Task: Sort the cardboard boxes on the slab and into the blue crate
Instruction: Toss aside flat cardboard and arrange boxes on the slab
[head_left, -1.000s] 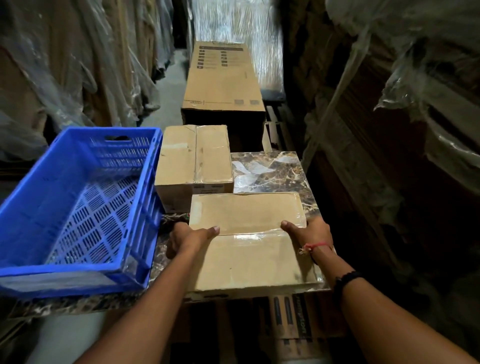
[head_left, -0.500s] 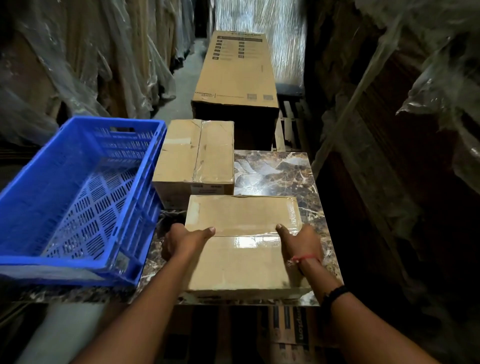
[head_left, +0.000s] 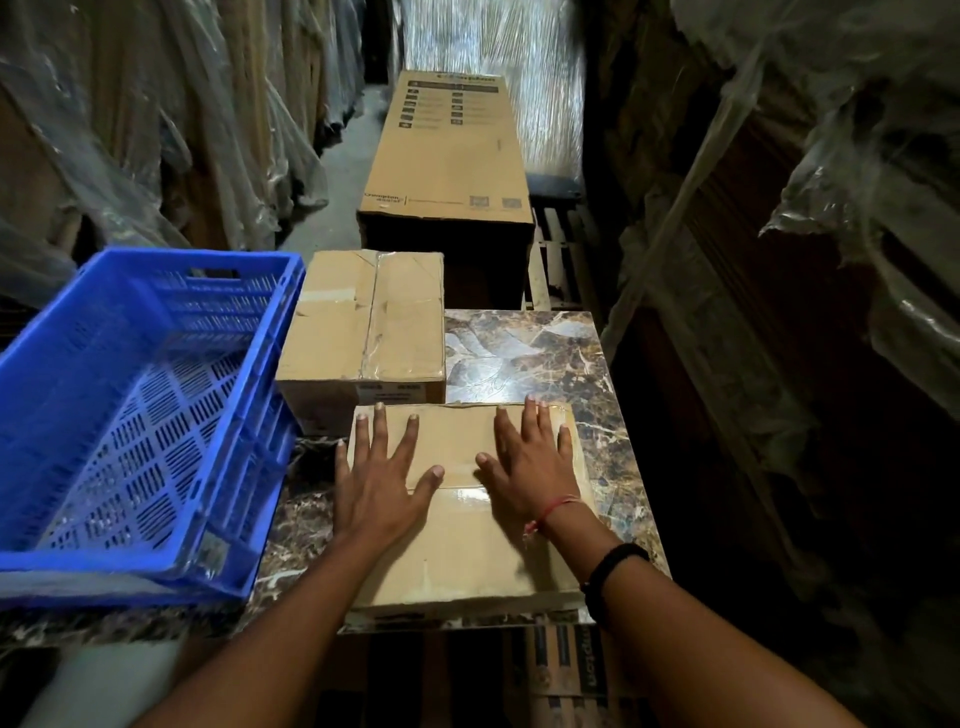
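A flat taped cardboard box (head_left: 467, 561) lies on the near part of the brown marbled slab (head_left: 540, 353). My left hand (head_left: 379, 478) rests palm down on its top left, fingers spread. My right hand (head_left: 530, 462) lies flat on its top right, fingers reaching the far edge. Behind it stands a second, taller cardboard box (head_left: 363, 332), touching its far left corner. The blue crate (head_left: 130, 415) sits tilted at the left with nothing visible inside, its right wall against the taller box.
A long printed carton (head_left: 452, 150) lies beyond the slab. Plastic-wrapped goods (head_left: 156, 130) line both sides of the narrow aisle. More printed cartons (head_left: 566, 670) stand under the slab's near edge. Wooden slats (head_left: 561, 260) show at the right behind the slab.
My hands left the sides of the near box and now lie flat on its top, further forward. The box sits closer to the taller box.
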